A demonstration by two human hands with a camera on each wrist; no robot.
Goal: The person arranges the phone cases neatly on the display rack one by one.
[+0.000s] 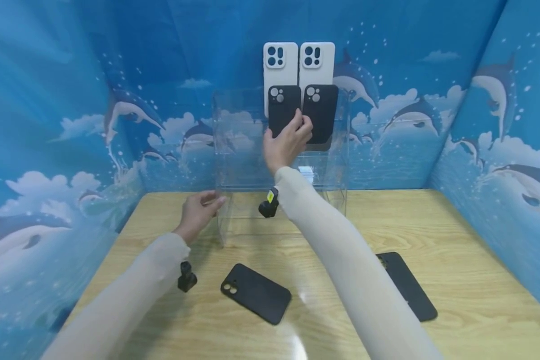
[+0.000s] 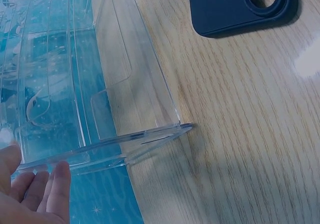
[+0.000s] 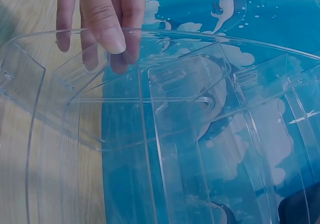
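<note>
My right hand holds a black phone case by its edges, upright against a clear tiered display stand. Another black phone case stands just right of it, a dark strip showing below. Two white phone cases stand side by side behind them, their lower parts partly covered. At the stand's left side my left hand grips the clear side panel. In the right wrist view, the thumb of the left hand lies on the near face, fingers showing through behind.
On the wooden table, one black phone case lies in front of the stand. Another dark case lies to the right, partly covered by my right sleeve. A blue dolphin-print backdrop surrounds the table at the back and sides.
</note>
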